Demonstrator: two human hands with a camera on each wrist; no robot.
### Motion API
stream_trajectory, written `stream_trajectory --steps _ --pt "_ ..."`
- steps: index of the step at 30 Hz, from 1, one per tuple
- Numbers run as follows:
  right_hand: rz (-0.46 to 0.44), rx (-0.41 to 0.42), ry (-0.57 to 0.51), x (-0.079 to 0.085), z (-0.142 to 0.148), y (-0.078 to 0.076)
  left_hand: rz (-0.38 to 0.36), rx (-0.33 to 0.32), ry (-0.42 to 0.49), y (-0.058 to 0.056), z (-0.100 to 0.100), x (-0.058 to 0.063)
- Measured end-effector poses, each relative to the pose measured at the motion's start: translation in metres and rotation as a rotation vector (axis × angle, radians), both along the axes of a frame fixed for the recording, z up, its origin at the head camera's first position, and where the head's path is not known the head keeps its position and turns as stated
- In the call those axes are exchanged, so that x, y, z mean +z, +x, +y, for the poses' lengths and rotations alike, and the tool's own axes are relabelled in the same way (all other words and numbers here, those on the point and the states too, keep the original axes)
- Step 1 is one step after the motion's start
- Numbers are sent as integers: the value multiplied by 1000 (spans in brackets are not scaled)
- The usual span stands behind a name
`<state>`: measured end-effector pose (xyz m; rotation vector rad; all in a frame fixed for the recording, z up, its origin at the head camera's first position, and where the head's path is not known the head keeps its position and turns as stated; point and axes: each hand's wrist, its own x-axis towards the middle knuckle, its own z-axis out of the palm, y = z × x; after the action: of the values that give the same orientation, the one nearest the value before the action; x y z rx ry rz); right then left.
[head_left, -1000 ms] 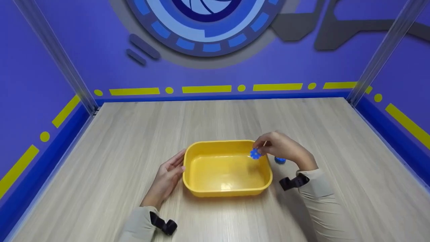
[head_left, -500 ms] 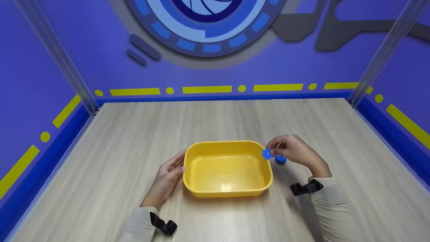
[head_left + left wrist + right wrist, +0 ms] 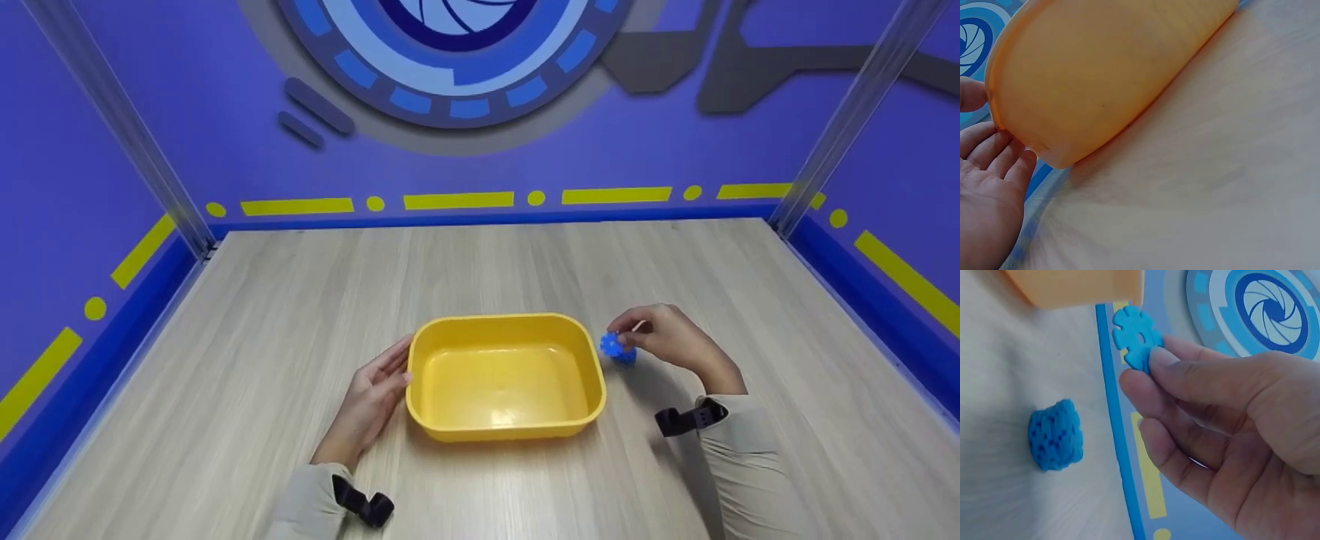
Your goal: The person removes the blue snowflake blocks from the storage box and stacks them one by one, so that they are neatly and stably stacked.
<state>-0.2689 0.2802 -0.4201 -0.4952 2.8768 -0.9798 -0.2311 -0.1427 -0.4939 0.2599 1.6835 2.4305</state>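
Observation:
Between thumb and index finger, my right hand (image 3: 669,337) pinches a blue snowflake disc (image 3: 1129,334), a flat notched piece with a hole in its middle. Below it on the table stands a short stack of similar blue discs (image 3: 1055,435), partly hidden behind the held disc in the head view. A yellow plastic basin (image 3: 504,433) sits just left of the stack, with nothing visible inside. My left hand (image 3: 373,401) touches the basin's left side, its fairly straight fingers against the outer wall and its thumb (image 3: 971,94) at the rim.
The wood-grain table (image 3: 360,285) extends around the basin. Blue-purple panels (image 3: 450,169) with yellow marks enclose the back and both sides. Black wrist straps with cameras (image 3: 686,418) sit over both sleeves.
My right hand has moved right with the blue snowflake disc, from over the basin's right end to above the stack. The left hand and basin stay in place.

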Motion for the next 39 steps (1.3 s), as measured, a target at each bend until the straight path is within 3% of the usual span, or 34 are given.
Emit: stream_trajectory --steps 14,39 --pt "-76 -79 -27 -9 13 -3 11 -11 -18 1 -1 1" --pt "-121 -159 4 -13 14 -6 -2 -1 -8 2 -2 2"
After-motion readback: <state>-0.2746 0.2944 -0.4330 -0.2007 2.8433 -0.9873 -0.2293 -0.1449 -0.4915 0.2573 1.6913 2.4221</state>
